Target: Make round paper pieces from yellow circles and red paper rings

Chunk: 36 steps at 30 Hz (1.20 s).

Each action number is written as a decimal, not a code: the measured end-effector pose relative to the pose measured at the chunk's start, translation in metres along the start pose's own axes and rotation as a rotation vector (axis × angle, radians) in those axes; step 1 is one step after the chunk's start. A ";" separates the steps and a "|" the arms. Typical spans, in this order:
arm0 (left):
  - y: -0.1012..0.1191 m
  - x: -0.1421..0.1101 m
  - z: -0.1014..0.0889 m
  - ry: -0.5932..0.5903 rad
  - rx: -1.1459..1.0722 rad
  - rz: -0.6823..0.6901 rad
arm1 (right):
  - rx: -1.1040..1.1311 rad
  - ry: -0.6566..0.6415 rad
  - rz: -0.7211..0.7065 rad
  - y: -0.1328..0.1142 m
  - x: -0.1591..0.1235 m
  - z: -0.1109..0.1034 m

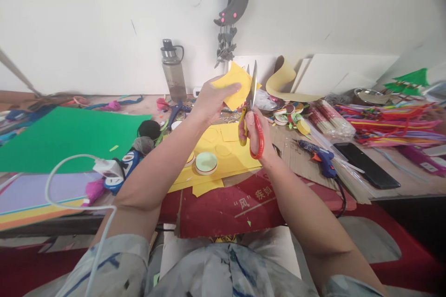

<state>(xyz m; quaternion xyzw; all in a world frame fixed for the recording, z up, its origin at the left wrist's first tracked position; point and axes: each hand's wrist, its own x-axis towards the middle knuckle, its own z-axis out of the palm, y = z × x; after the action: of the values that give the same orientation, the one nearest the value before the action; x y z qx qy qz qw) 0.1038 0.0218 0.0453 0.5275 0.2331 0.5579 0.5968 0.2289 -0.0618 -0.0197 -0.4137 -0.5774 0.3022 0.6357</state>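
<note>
On the worktop (pixel 418 188), a green sheet (pixel 69 141) lies left, yellow sheets (pixel 240 157) centre. A white cable (pixel 49 185) could snag the left elbow (pixel 130 202). The right hand (pixel 266 131) grips scissors (pixel 253 87), blades parted; the left hand (pixel 212 100) pinches a yellow piece (pixel 239 74) at them, so slipping might nick its thumb (pixel 232 88).

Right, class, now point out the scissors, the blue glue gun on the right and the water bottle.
Scissors (pixel 251 96): head view, on a blade near the pivot.
Glue gun (pixel 324 157): head view, on its blue body.
Water bottle (pixel 174 78): head view, mid-body.
</note>
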 end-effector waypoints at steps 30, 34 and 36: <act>0.012 0.007 -0.016 -0.103 0.130 -0.033 | 0.067 -0.005 0.097 -0.003 -0.005 0.005; 0.016 0.007 -0.019 -0.099 0.100 -0.047 | 0.027 -0.029 0.093 -0.006 -0.005 0.005; 0.018 0.008 -0.022 -0.116 0.081 -0.055 | 0.005 -0.044 0.088 -0.006 -0.005 0.004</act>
<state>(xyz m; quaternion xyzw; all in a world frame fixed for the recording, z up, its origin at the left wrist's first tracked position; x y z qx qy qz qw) 0.0793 0.0346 0.0561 0.5759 0.2348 0.4999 0.6027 0.2232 -0.0687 -0.0168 -0.4303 -0.5717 0.3404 0.6101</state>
